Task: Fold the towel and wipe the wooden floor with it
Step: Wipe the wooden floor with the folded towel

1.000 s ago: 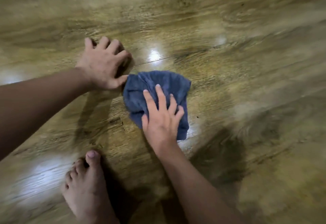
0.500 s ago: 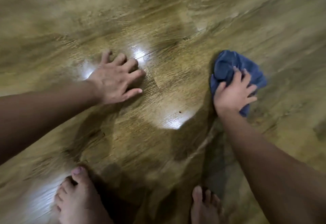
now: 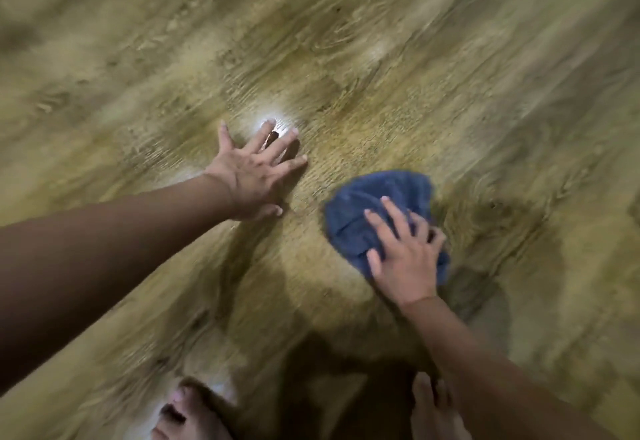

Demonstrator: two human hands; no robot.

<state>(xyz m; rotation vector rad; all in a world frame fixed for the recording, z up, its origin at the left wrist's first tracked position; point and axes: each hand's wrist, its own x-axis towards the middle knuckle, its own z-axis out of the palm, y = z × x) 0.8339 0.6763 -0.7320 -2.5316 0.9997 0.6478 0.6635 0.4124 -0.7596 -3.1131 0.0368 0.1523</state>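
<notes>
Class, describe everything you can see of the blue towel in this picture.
The blue towel is a soft, terry-looking cloth, bunched into a rounded, creased wad, blurred. It lies on the wooden floor, to the right of the left hand. The right hand presses on its near right part, fingers spread over it.

Floor (image 3: pixel 450 58) motion-blurred; both feet (image 3: pixel 187 415) cut off by btm edge.

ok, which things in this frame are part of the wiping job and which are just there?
In the job:
blue towel, bunched
right hand, pressing on the towel
wooden floor

Not in the job:
left hand, flat on the floor, apart from the towel
bare feet, bottom edge
</notes>
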